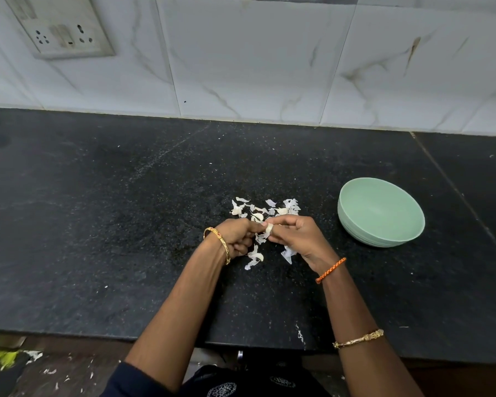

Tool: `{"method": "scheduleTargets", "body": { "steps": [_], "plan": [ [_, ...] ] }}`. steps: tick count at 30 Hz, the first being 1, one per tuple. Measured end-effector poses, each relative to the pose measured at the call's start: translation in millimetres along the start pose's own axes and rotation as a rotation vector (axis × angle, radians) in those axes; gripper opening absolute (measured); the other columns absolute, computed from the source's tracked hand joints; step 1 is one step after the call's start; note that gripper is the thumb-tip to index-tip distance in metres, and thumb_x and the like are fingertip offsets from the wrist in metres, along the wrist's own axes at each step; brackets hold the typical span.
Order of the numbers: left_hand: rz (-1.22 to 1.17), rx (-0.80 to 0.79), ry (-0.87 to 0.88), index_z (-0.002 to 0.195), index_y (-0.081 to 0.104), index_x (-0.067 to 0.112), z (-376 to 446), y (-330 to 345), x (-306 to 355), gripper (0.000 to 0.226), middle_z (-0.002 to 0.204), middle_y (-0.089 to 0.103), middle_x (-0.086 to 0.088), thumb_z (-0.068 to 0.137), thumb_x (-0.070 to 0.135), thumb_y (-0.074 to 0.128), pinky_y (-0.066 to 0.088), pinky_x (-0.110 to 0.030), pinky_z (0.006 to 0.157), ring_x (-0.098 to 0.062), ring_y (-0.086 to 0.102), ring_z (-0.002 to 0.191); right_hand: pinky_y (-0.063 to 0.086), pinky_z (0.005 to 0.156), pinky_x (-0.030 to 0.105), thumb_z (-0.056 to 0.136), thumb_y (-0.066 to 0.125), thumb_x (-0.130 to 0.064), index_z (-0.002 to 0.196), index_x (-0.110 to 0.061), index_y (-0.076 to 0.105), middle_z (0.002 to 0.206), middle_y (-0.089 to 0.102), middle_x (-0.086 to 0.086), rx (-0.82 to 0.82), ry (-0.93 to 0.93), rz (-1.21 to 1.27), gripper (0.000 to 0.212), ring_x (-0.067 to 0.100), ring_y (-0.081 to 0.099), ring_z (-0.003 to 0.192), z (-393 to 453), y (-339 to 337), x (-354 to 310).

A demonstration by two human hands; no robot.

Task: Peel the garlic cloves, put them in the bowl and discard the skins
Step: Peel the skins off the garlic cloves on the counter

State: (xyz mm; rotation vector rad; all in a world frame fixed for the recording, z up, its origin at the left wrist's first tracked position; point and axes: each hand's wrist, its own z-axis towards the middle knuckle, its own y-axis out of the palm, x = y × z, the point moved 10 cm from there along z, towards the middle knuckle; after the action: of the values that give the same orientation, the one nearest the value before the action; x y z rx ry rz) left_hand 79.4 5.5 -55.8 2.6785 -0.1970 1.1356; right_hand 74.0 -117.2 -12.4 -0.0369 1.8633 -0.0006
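Observation:
My left hand (239, 237) and my right hand (299, 239) meet over the black counter (126, 224), and both pinch one garlic clove (268, 230) between their fingertips. A strip of papery skin hangs from the clove. White garlic skins and a few cloves (265, 209) lie scattered just beyond the hands, with more skins (254, 257) under and between them. A pale green bowl (381, 212) stands to the right of my right hand; its visible inside holds nothing.
A tiled wall with a switch and socket plate (60, 30) rises behind the counter. The counter's front edge runs below my forearms, and bits of skin lie on the floor (40, 365) at lower left.

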Motion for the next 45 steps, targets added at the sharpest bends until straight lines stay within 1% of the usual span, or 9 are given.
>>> {"method": "scheduleTargets", "body": {
  "steps": [7,11,16,20,23,27,33,40,45],
  "plan": [
    [0.026,0.124,0.109,0.093,0.06,0.007,-1,-4,7,0.013,0.05,0.03,0.005,0.084,0.01,0.069,0.012,-0.011,0.031,-0.003,0.017,0.034,0.057,0.071,0.019,0.08,0.071,0.002,0.094,-0.001,0.073,0.096,0.073,0.013,0.05,-0.025,-0.075,0.014,0.013,0.07,0.078,2,-6,-3],
    [0.167,0.244,0.186,0.074,0.064,0.006,-5,-7,14,0.008,0.047,0.03,0.003,0.081,0.002,0.064,0.016,-0.012,0.033,-0.006,0.019,0.03,0.057,0.073,0.026,0.075,0.075,-0.007,0.076,-0.013,0.076,0.076,0.074,0.004,0.141,-0.093,-0.281,0.006,0.01,0.068,0.068,-1,-10,-10],
    [0.311,0.301,0.216,0.079,0.057,0.007,-6,-7,25,0.008,0.039,0.029,0.005,0.083,0.0,0.057,0.016,-0.012,0.033,-0.006,0.019,0.024,0.052,0.067,0.019,0.07,0.074,-0.013,0.069,-0.016,0.075,0.068,0.07,-0.009,0.248,-0.188,-0.435,0.003,0.005,0.064,0.07,-3,-8,-20],
    [0.299,0.283,0.194,0.072,0.054,0.007,-10,-3,28,0.014,0.028,0.027,0.01,0.082,-0.001,0.061,0.017,-0.011,0.031,-0.004,0.02,0.022,0.057,0.066,0.024,0.074,0.07,-0.006,0.066,-0.01,0.072,0.068,0.071,-0.001,0.258,-0.168,-0.375,0.009,0.012,0.068,0.062,1,-11,-17],
    [0.222,0.274,0.211,0.088,0.065,0.006,-13,-4,31,0.007,0.045,0.045,0.004,0.083,0.003,0.068,0.032,-0.01,0.043,-0.005,0.035,0.037,0.058,0.067,0.023,0.079,0.072,0.0,0.078,0.0,0.073,0.083,0.072,0.01,0.163,-0.053,-0.147,0.001,0.014,0.069,0.07,8,-12,-5],
    [0.217,0.25,0.253,0.08,0.07,0.003,-18,-6,41,0.009,0.068,0.062,0.0,0.076,0.008,0.078,0.039,-0.014,0.053,-0.007,0.054,0.062,0.057,0.072,0.018,0.089,0.056,0.008,0.085,-0.006,0.07,0.094,0.069,0.01,0.1,0.047,-0.11,0.021,0.011,0.066,0.084,13,-17,-8],
    [0.225,0.226,0.228,0.078,0.058,0.003,-16,-8,53,0.014,0.064,0.052,-0.008,0.089,-0.004,0.054,0.038,-0.019,0.04,-0.014,0.045,0.051,0.053,0.077,0.02,0.081,0.033,0.027,0.106,-0.002,0.067,0.1,0.066,0.004,0.002,0.079,-0.275,0.051,0.008,0.062,0.097,20,-19,-20],
    [-0.053,0.166,0.284,0.096,0.056,-0.008,-23,-15,57,0.009,0.076,0.063,-0.018,0.09,-0.014,0.051,0.055,-0.016,0.053,-0.011,0.065,0.047,0.058,0.074,0.023,0.084,0.061,0.012,0.08,-0.017,0.071,0.093,0.071,0.009,0.146,-0.032,-0.287,0.031,0.014,0.068,0.087,20,-38,-34],
    [-0.049,0.11,0.316,0.091,0.062,-0.012,-26,-10,58,0.009,0.066,0.068,-0.011,0.086,-0.005,0.062,0.053,-0.013,0.052,-0.011,0.068,0.052,0.057,0.063,0.019,0.081,0.072,0.0,0.087,-0.013,0.07,0.086,0.07,0.008,0.194,-0.107,-0.253,0.015,0.012,0.068,0.076,16,-39,-45]
  ]
}}
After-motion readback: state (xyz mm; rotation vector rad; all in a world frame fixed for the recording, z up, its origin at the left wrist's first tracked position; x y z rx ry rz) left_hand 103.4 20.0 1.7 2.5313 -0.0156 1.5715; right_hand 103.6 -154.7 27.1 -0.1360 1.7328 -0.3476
